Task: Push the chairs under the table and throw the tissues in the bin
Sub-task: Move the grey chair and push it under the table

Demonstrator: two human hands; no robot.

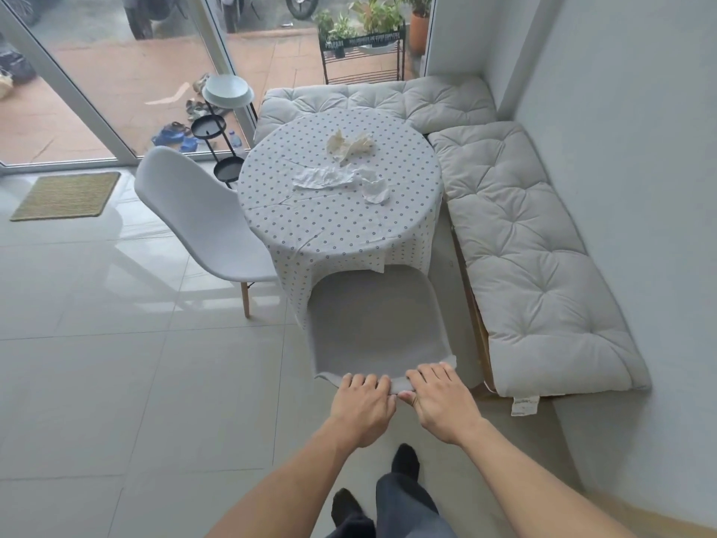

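A round table (329,234) with a dotted cloth stands in the corner. Several crumpled tissues lie on it: a cream one (351,143) at the back, a flat white one (322,177) in the middle and a small white one (375,190) to its right. A grey chair (372,324) stands right in front of me, its seat partly under the cloth. My left hand (362,405) and my right hand (440,399) grip the top edge of its backrest side by side, fingers curled over it. A second white chair (205,223) stands left of the table, pulled out and angled.
A cushioned corner bench (523,242) runs behind and right of the table. A black tiered stand (223,130) holding a white bowl stands by the glass door. A doormat (66,196) lies on the tiled floor at left. My socked feet are below. No bin is in view.
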